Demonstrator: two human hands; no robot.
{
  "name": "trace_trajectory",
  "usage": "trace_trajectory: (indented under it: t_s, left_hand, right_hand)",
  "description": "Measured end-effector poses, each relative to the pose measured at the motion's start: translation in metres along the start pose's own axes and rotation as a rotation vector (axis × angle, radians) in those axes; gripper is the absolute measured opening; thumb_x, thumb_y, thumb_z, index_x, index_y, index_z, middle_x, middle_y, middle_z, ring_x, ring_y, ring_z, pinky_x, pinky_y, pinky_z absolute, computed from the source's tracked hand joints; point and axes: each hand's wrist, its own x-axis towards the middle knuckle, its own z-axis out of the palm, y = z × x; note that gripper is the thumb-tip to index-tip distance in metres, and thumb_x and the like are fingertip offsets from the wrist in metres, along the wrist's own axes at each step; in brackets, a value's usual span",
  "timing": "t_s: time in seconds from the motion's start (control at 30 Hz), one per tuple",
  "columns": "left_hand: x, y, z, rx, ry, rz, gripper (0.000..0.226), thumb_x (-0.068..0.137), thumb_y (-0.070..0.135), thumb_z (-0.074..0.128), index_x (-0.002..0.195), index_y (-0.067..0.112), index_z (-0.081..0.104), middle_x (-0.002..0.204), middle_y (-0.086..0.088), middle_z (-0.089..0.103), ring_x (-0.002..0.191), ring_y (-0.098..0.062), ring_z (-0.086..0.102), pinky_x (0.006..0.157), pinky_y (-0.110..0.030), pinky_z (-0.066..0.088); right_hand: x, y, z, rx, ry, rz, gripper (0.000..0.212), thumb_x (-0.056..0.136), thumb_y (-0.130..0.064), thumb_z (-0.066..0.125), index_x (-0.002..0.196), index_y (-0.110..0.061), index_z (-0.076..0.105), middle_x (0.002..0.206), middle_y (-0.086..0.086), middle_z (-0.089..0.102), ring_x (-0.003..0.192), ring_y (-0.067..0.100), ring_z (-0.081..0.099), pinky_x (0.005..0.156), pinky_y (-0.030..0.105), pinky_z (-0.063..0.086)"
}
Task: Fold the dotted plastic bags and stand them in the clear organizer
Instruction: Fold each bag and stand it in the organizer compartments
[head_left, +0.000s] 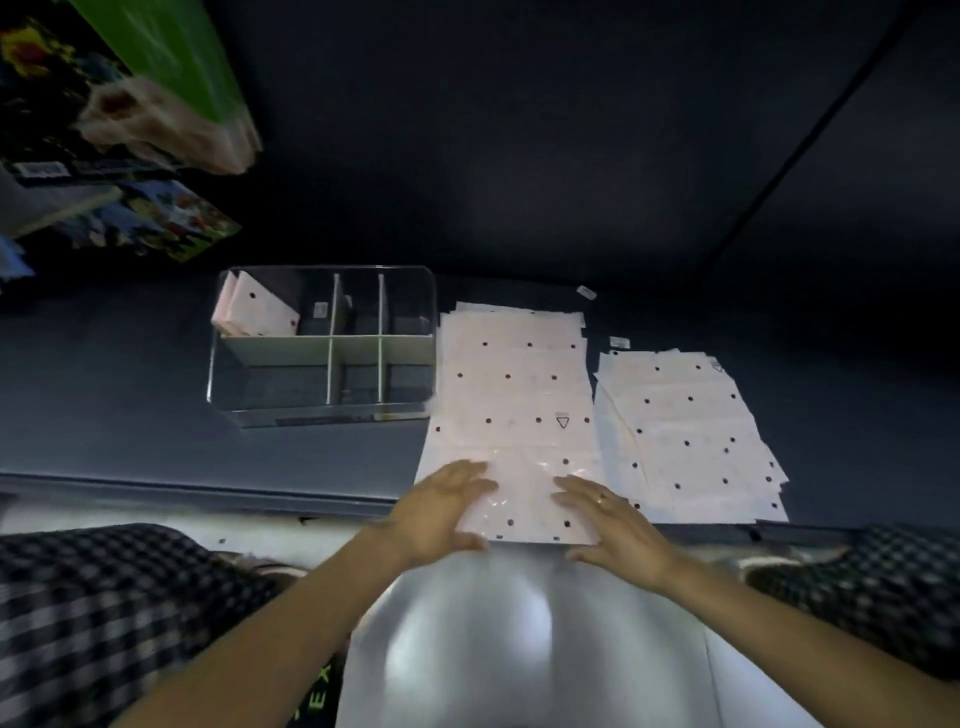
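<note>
To fold this well I should keep the near edge of the top bag (511, 415) square, lift both corners together, and carry them up toward the far edge so the crease runs straight across the dots. My left hand (441, 512) and right hand (615, 525) both lie flat with fingers spread and straight, pressing the bag's near end at the lower middle of the frame, gripping nothing. The bag stretches away from my fingertips on its pile. Another pile (685, 436) lies just right. The organizer (322, 410) sits upper left of my hands, with folded bags (254, 312) standing in its far-left compartment.
</note>
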Motion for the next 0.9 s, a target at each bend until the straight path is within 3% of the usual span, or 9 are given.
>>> trace_trajectory:
  t_s: [0.07,0.13,0.23,0.33,0.43,0.53,0.63,0.8,0.9]
  left_hand:
    - [-0.009,-0.003,0.022,0.116,-0.057,0.003,0.087,0.084,0.05,0.062,0.151,0.027,0.013,0.156,0.007,-0.012,0.145,-0.013,-0.013,0.118,-0.028,-0.008]
    - [-0.013,-0.003,0.029,0.115,-0.012,-0.009,0.081,0.087,0.046,0.06,0.151,0.03,0.012,0.156,0.009,-0.014,0.145,-0.012,-0.014,0.114,-0.025,-0.014]
    - [-0.011,0.002,0.027,0.01,0.09,-0.074,0.06,0.092,0.041,0.056,0.146,0.032,0.031,0.157,0.014,0.011,0.145,-0.005,0.006,0.115,-0.019,0.004]
    - [-0.014,0.006,0.025,0.008,0.136,-0.132,0.049,0.093,0.038,0.055,0.14,0.036,0.041,0.153,0.022,0.023,0.141,0.001,0.019,0.109,-0.017,0.025]
    - [-0.017,0.009,0.024,0.009,0.169,-0.157,0.039,0.095,0.029,0.054,0.134,0.036,0.05,0.149,0.023,0.032,0.137,0.0,0.031,0.105,-0.017,0.031]
    - [-0.019,0.014,0.022,-0.017,0.217,-0.172,0.032,0.095,0.023,0.054,0.125,0.03,0.059,0.144,0.02,0.042,0.132,-0.003,0.04,0.103,-0.018,0.034]
    - [-0.017,0.017,0.021,-0.006,0.236,-0.169,0.027,0.095,0.02,0.054,0.12,0.023,0.063,0.136,0.013,0.053,0.125,-0.01,0.049,0.097,-0.022,0.041]
    - [-0.016,0.02,0.021,0.092,0.166,-0.149,0.031,0.094,0.021,0.052,0.124,0.025,0.056,0.126,0.011,0.053,0.119,-0.01,0.046,0.085,-0.029,0.046]
    - [-0.013,0.022,0.02,0.135,0.178,-0.161,0.02,0.097,0.021,0.048,0.111,0.021,0.061,0.115,0.007,0.056,0.11,-0.014,0.05,0.078,-0.029,0.045]
  right_hand:
    - [0.001,0.004,0.005,0.034,0.095,-0.023,0.043,0.087,-0.031,0.065,0.127,-0.018,0.056,0.149,-0.011,0.03,0.138,0.003,0.023,0.114,0.023,0.024]
    - [0.004,0.003,0.004,0.123,0.146,0.007,0.023,0.089,-0.026,0.064,0.109,-0.016,0.069,0.143,-0.007,0.044,0.136,0.002,0.029,0.111,0.02,0.028]
    - [0.006,0.004,-0.002,0.2,0.103,0.048,0.016,0.091,-0.024,0.061,0.101,-0.017,0.072,0.138,-0.008,0.05,0.135,0.003,0.035,0.106,0.007,0.021]
    - [0.002,0.002,-0.008,0.2,0.079,0.069,0.035,0.089,-0.035,0.062,0.122,-0.021,0.063,0.142,-0.015,0.042,0.132,0.0,0.035,0.109,0.016,0.027]
    - [-0.002,0.003,-0.004,0.086,0.15,0.058,0.046,0.089,-0.03,0.063,0.132,-0.017,0.054,0.144,-0.01,0.04,0.131,0.007,0.037,0.107,0.021,0.032]
    - [-0.004,0.004,0.001,0.069,0.283,0.034,0.025,0.088,-0.014,0.065,0.112,-0.008,0.069,0.131,0.002,0.058,0.121,0.014,0.052,0.098,0.023,0.043]
    - [-0.002,0.004,-0.001,0.052,0.291,0.04,0.016,0.089,-0.012,0.062,0.099,-0.006,0.073,0.124,0.001,0.063,0.115,0.014,0.056,0.092,0.018,0.041]
    - [0.0,0.004,-0.007,0.005,0.149,0.036,0.045,0.086,-0.031,0.065,0.127,-0.017,0.057,0.131,-0.006,0.051,0.122,0.012,0.042,0.099,0.016,0.032]
    - [-0.001,0.001,-0.009,-0.038,0.145,-0.004,0.036,0.089,-0.027,0.062,0.124,-0.016,0.061,0.12,-0.002,0.056,0.113,0.015,0.048,0.093,0.02,0.038]
